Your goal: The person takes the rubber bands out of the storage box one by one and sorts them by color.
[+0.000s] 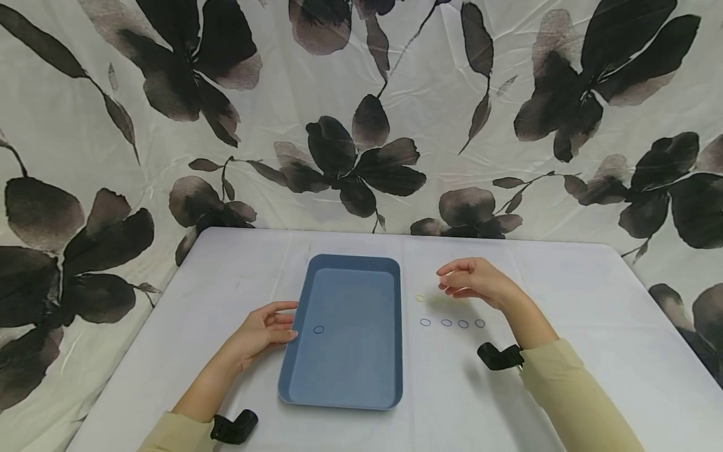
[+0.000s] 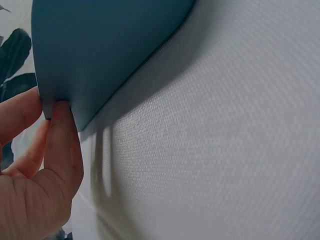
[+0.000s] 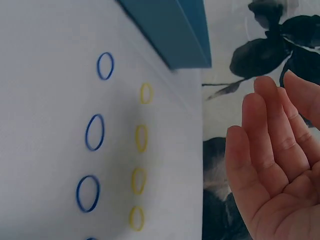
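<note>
My left hand (image 1: 262, 329) rests at the left side of a blue rectangular tray (image 1: 358, 397), its fingertips against the outer wall. In the left wrist view, the thumb (image 2: 61, 135) lies against that wall near the rim. A thin dark blue ring (image 1: 319, 329) lies inside the tray, left of its middle. Over the table to the right, my right hand (image 1: 477, 280) hovers with loosely bent fingers and holds nothing. Beneath it are several thin yellow rings (image 3: 141, 138) in a row. A row of several thin blue rings (image 3: 94, 132) runs alongside, nearer to me.
A white cloth covers the table (image 1: 243, 270). Behind it hangs a white backdrop with dark flowers (image 1: 350, 157), which also shows at both sides. Black wrist cameras (image 1: 234, 427) sit by each sleeve, and the right sleeve (image 1: 576, 395) extends over the table's front right.
</note>
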The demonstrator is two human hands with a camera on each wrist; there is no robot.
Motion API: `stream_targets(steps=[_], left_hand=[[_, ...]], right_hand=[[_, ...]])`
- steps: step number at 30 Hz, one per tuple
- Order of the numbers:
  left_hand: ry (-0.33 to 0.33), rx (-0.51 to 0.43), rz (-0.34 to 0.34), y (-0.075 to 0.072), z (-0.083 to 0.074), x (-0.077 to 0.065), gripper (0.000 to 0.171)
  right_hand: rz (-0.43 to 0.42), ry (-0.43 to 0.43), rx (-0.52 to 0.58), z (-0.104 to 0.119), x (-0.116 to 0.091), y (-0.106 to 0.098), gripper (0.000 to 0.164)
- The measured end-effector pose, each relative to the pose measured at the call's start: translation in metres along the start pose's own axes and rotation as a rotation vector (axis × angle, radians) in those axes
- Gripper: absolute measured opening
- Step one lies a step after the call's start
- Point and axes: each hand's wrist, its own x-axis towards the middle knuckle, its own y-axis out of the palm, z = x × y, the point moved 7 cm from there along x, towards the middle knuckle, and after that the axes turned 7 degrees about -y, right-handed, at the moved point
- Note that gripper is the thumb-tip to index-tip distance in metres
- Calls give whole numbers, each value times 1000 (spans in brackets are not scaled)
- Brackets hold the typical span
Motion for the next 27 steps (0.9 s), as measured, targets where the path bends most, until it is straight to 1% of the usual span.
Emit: stream_targets(steps=[4, 9, 15, 22, 27], left_hand=[[0, 10, -9, 0, 0, 0, 65], [1, 16, -17, 0, 0, 0, 65], [-1, 12, -6, 0, 0, 1, 65], [1, 3, 6, 0, 0, 0, 66], [0, -4, 8, 0, -1, -1, 66]], right_hand=[[2, -8, 6, 8, 6, 4, 27], [23, -19, 22, 18, 11, 12, 27], [56, -27, 51, 24, 18, 25, 29], [67, -14, 68, 30, 27, 42, 29], [82, -10, 87, 31, 35, 55, 34]])
